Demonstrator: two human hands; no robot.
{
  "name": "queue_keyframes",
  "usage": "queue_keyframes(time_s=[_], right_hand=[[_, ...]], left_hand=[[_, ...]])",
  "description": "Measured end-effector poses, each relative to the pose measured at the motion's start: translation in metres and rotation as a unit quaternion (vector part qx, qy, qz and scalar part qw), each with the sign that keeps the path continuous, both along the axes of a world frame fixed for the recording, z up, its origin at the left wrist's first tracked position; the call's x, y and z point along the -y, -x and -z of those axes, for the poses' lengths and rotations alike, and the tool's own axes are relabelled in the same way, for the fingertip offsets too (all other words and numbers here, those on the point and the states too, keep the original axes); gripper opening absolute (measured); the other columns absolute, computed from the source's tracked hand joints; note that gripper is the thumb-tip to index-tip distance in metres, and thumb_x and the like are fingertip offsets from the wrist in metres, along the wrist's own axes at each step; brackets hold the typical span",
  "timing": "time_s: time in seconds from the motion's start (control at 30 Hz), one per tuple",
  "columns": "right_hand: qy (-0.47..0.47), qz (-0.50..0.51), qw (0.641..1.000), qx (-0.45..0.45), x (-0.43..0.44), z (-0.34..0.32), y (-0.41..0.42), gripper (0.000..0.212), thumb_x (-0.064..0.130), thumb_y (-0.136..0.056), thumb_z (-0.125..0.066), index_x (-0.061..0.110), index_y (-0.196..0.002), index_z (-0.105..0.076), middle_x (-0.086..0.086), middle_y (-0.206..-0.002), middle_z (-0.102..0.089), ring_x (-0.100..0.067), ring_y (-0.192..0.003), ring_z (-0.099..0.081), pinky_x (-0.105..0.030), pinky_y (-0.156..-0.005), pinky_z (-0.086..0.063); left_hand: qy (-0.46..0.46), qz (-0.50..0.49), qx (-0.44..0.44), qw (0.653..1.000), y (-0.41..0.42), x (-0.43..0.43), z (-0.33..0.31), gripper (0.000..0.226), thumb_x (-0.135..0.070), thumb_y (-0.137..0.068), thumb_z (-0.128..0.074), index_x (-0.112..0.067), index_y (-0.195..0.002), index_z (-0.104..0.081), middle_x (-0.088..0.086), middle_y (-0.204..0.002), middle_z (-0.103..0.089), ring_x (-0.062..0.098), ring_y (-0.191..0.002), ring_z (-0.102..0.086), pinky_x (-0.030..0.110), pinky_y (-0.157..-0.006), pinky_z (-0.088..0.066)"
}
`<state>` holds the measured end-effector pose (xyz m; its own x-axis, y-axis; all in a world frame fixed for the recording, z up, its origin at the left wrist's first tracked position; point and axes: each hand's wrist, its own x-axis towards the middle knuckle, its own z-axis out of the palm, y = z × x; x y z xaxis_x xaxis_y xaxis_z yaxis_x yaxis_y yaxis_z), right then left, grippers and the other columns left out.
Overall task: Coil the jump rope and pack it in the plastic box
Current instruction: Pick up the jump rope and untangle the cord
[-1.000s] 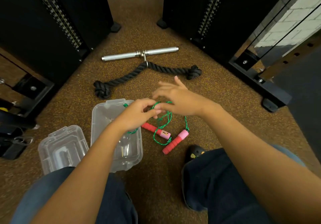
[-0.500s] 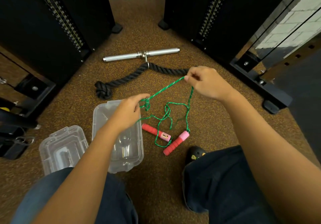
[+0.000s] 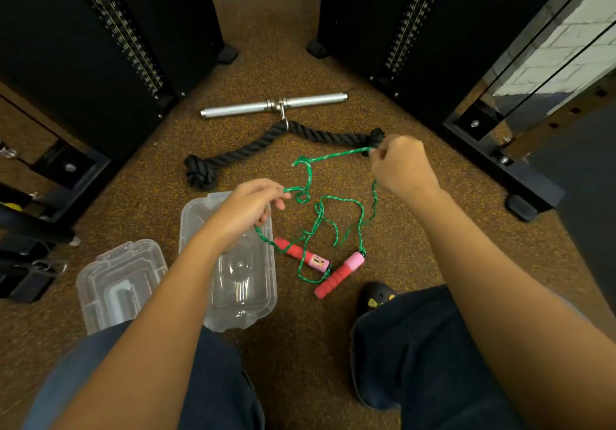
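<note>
Both hands pinch the green rope (image 3: 333, 156). The left hand (image 3: 246, 209) grips a strand above the open box (image 3: 233, 296); the right hand (image 3: 400, 166) holds another strand raised, well apart from the left. Between the two hands the rope hangs slack and kinked, with a small loop just beside the left fingertips. Below and between the hands, loose strands cross one another down to the two handles (image 3: 340, 276), which lie on the floor just right of the box. The lid (image 3: 120, 279) lies left of the box.

Risks, as judged:
- Pulling the hands further apart is likely to tighten the crossings into a knot.
- Lifting could drag the handles and snag them in the loops.
- A tangled rope will probably coil unevenly and may not fit the box.
</note>
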<state>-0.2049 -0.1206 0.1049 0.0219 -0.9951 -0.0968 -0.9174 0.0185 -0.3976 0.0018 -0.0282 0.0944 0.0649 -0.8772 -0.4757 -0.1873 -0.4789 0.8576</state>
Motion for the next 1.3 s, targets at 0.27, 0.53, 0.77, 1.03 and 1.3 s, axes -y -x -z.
queue_keyframes(time_s=[0.27, 0.53, 0.77, 1.03, 1.3], right_hand=[[-0.147, -0.396, 0.905, 0.056, -0.040, -0.008, -0.037, 0.066, 0.023, -0.087, -0.057, 0.024, -0.145, -0.024, 0.000, -0.157, -0.019, -0.019, -0.145, -0.007, -0.043, -0.117, 0.002], [-0.069, -0.351, 0.928, 0.099, -0.028, -0.013, -0.028, 0.023, 0.032, -0.093, -0.049, 0.011, -0.088, -0.059, -0.004, -0.085, -0.063, -0.019, -0.078, -0.057, -0.029, -0.070, -0.041], [0.057, -0.011, 0.943, 0.327, 0.003, -0.032, -0.004, 0.022, 0.031, -0.095, -0.046, 0.029, -0.073, -0.051, 0.009, -0.071, -0.059, -0.010, -0.066, -0.059, -0.024, -0.063, -0.044], [0.078, -0.045, 0.995, 0.046, -0.024, -0.017, -0.021, 0.053, 0.020, -0.079, -0.063, 0.015, -0.127, -0.041, -0.014, -0.130, -0.037, -0.030, -0.120, -0.035, -0.041, -0.102, -0.032], [-0.190, -0.320, 0.924, 0.088, -0.049, -0.005, -0.052, 0.026, 0.026, -0.096, -0.044, 0.005, -0.094, -0.060, -0.012, -0.087, -0.066, -0.017, -0.070, -0.058, -0.020, -0.070, -0.046]], left_hand=[[0.097, 0.059, 0.062, 0.992, 0.019, -0.003, 0.004, 0.014, -0.018, -0.091, -0.051, -0.017, -0.079, -0.059, -0.013, -0.054, -0.049, -0.009, -0.043, -0.043, 0.019, -0.053, -0.030], [0.113, 0.040, -0.005, 0.993, 0.012, -0.002, -0.001, 0.024, -0.022, -0.095, -0.043, -0.021, -0.078, -0.060, -0.007, -0.055, -0.039, -0.001, -0.045, -0.033, 0.017, -0.050, -0.028], [0.088, 0.076, 0.015, 0.993, 0.007, -0.003, 0.009, 0.032, -0.022, -0.098, -0.034, -0.019, -0.077, -0.058, -0.002, -0.058, -0.031, -0.001, -0.045, -0.034, 0.017, -0.054, -0.032], [0.078, -0.060, -0.202, 0.974, 0.010, 0.005, -0.005, 0.027, -0.019, -0.097, -0.035, -0.014, -0.080, -0.056, 0.000, -0.067, -0.045, 0.004, -0.056, -0.056, 0.023, -0.067, -0.049], [0.099, -0.129, -0.404, 0.900, 0.018, 0.008, -0.014, 0.026, -0.019, -0.097, -0.034, -0.009, -0.091, -0.058, 0.003, -0.076, -0.066, 0.014, -0.085, -0.070, 0.027, -0.081, -0.057]])
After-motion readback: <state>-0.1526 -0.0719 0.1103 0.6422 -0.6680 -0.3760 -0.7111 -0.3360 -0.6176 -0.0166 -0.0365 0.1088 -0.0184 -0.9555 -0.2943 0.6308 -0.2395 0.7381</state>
